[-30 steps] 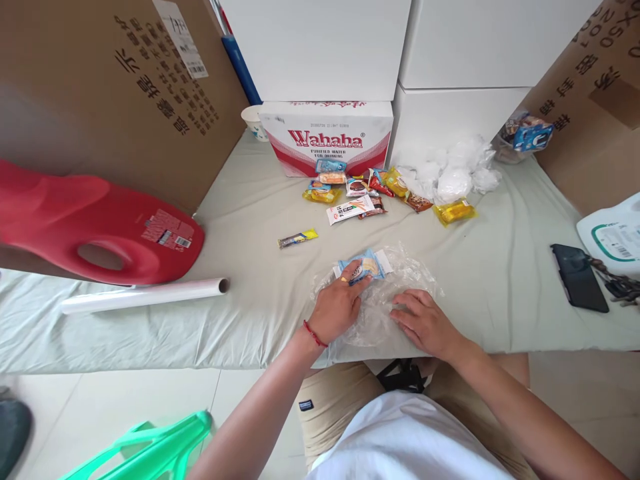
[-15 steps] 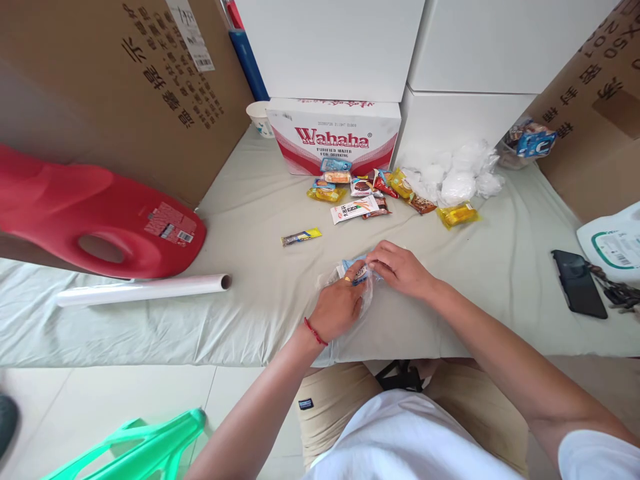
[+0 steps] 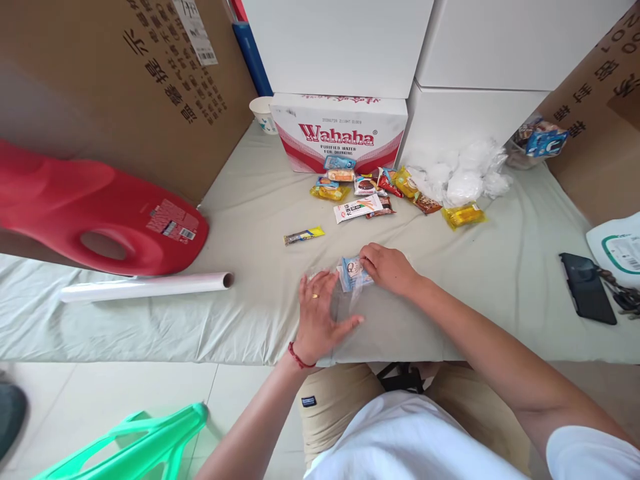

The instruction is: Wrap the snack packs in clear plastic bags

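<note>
A blue-and-white snack packet lies on the cloth near the front of the table, with thin clear plastic over and around it. My left hand rests on the plastic to the left of the packet, fingers and thumb spread. At the packet's right end, my right hand has its fingers curled and pressed onto it. Those fingertips are partly hidden. Just beyond the hands sits a thin stick snack in a yellow and dark wrapper.
Several wrapped snacks lie before a Wahaba water carton. Crumpled clear plastic bags are right of them. A white roll and red jug stand left; a black phone lies far right.
My left hand has moved left off the packet and spread its fingers. The bunched plastic now lies flatter. My right hand stays at the packet's right end.
</note>
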Action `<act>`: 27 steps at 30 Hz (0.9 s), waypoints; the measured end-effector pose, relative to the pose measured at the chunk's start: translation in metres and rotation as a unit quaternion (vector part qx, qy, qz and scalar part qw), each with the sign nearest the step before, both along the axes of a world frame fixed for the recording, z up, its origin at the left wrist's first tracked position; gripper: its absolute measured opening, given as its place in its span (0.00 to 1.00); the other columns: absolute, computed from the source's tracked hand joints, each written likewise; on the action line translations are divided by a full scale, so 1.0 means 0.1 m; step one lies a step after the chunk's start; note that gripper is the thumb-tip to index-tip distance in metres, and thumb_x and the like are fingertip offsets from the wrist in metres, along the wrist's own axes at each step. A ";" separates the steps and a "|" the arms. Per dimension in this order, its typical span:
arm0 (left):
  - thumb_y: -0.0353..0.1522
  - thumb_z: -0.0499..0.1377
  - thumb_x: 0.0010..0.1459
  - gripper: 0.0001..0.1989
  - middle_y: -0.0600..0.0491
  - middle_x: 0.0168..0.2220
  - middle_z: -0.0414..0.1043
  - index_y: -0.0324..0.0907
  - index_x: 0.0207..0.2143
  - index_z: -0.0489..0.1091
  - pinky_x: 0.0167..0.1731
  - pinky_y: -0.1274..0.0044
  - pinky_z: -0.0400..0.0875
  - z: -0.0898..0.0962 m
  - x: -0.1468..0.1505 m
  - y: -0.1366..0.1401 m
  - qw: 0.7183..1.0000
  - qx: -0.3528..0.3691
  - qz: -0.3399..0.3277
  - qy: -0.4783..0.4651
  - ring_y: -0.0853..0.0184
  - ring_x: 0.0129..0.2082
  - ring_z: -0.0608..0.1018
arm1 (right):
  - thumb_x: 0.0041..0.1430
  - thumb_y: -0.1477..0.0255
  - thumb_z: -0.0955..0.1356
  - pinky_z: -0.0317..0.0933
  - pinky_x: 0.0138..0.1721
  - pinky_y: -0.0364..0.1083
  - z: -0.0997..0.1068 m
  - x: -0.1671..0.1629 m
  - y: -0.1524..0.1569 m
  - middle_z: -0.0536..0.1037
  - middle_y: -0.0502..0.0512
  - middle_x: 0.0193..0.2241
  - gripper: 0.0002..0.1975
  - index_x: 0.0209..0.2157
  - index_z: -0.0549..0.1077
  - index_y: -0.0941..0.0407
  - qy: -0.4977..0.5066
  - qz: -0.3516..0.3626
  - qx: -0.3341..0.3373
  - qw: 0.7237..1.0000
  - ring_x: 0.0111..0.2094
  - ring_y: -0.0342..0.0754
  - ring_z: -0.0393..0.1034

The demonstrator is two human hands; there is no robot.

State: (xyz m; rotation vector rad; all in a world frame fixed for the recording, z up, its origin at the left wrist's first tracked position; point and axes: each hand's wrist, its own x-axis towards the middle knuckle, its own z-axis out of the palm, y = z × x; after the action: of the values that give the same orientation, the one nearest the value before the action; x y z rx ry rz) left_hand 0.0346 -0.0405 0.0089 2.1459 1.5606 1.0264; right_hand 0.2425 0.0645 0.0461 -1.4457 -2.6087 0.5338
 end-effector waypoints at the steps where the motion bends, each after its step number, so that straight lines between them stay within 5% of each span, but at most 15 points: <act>1: 0.47 0.63 0.59 0.26 0.46 0.51 0.76 0.46 0.56 0.68 0.68 0.50 0.44 -0.01 0.02 0.03 1.000 -0.004 0.021 0.004 0.51 0.62 0.70 | 0.72 0.70 0.60 0.55 0.34 0.44 0.00 0.00 0.01 0.77 0.55 0.43 0.09 0.43 0.71 0.55 0.010 -0.001 -0.003 1.000 0.37 0.47 0.71; 3: 0.41 0.56 0.66 0.11 0.51 0.41 0.79 0.46 0.43 0.74 0.65 0.55 0.54 -0.03 0.01 0.13 0.997 -0.031 0.059 -0.034 0.57 0.54 0.75 | 0.71 0.71 0.61 0.55 0.36 0.43 -0.01 0.01 0.03 0.78 0.55 0.43 0.08 0.42 0.71 0.55 0.030 0.000 -0.011 0.999 0.38 0.47 0.72; 5: 0.40 0.51 0.69 0.15 0.54 0.32 0.77 0.45 0.34 0.73 0.53 0.64 0.68 -0.04 -0.07 0.26 0.984 -0.083 0.126 -0.097 0.62 0.41 0.78 | 0.71 0.72 0.61 0.56 0.36 0.43 0.00 0.02 0.04 0.79 0.54 0.42 0.08 0.41 0.71 0.55 0.045 0.001 -0.019 0.999 0.38 0.47 0.72; 8: 0.42 0.52 0.66 0.17 0.55 0.22 0.68 0.44 0.28 0.71 0.37 0.70 0.69 -0.04 -0.23 0.42 0.951 -0.170 0.239 -0.098 0.62 0.31 0.73 | 0.71 0.71 0.60 0.55 0.35 0.43 0.01 0.03 0.04 0.80 0.53 0.38 0.09 0.41 0.71 0.55 0.056 -0.007 -0.035 0.998 0.35 0.47 0.71; 11: 0.40 0.59 0.59 0.12 0.47 0.30 0.72 0.43 0.27 0.73 0.46 0.62 0.68 -0.03 -0.35 0.51 0.939 -0.192 0.283 0.028 0.52 0.43 0.73 | 0.72 0.71 0.60 0.53 0.34 0.43 0.02 0.02 0.03 0.80 0.53 0.36 0.09 0.42 0.71 0.55 0.053 -0.018 -0.043 0.998 0.34 0.47 0.71; 15: 0.42 0.59 0.60 0.17 0.37 0.51 0.69 0.41 0.45 0.76 0.56 0.51 0.63 -0.01 -0.34 0.52 0.918 -0.171 0.352 0.064 0.43 0.58 0.67 | 0.73 0.70 0.59 0.50 0.31 0.44 0.03 -0.02 0.02 0.81 0.53 0.38 0.11 0.43 0.71 0.54 0.021 -0.046 -0.038 0.998 0.35 0.48 0.72; 19: 0.46 0.50 0.67 0.21 0.38 0.61 0.65 0.41 0.46 0.75 0.66 0.50 0.50 -0.01 -0.14 0.54 0.930 -0.156 0.330 0.042 0.46 0.70 0.53 | 0.73 0.68 0.58 0.49 0.30 0.45 0.03 -0.06 0.00 0.82 0.54 0.39 0.12 0.44 0.71 0.53 -0.019 -0.057 -0.027 0.998 0.36 0.48 0.73; 22: 0.48 0.57 0.62 0.19 0.37 0.65 0.60 0.41 0.36 0.75 0.68 0.47 0.43 -0.06 0.02 0.63 0.942 -0.128 0.304 0.066 0.42 0.72 0.46 | 0.74 0.67 0.58 0.48 0.30 0.45 0.01 -0.06 0.00 0.82 0.54 0.39 0.13 0.45 0.71 0.53 -0.032 -0.070 -0.015 0.997 0.36 0.49 0.74; 25: 0.42 0.58 0.60 0.14 0.37 0.56 0.69 0.43 0.27 0.68 0.64 0.52 0.53 -0.12 0.12 0.75 0.955 -0.092 0.276 0.056 0.44 0.66 0.60 | 0.73 0.66 0.58 0.49 0.31 0.45 0.00 -0.04 0.02 0.82 0.55 0.36 0.14 0.46 0.72 0.53 -0.026 -0.096 -0.024 0.995 0.35 0.50 0.74; 27: 0.39 0.54 0.62 0.13 0.42 0.43 0.73 0.45 0.26 0.62 0.55 0.60 0.65 -0.15 0.13 0.82 0.965 -0.086 0.248 0.019 0.52 0.52 0.73 | 0.73 0.66 0.58 0.51 0.32 0.44 -0.01 -0.01 0.03 0.82 0.54 0.34 0.14 0.45 0.73 0.54 -0.009 -0.105 -0.040 0.994 0.34 0.50 0.73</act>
State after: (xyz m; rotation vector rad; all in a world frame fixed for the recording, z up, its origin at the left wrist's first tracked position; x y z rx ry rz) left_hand 0.0472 0.0414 -0.0057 1.7048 2.1823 0.9426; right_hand 0.2411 0.0672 0.0450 -1.7301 -2.4332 0.6073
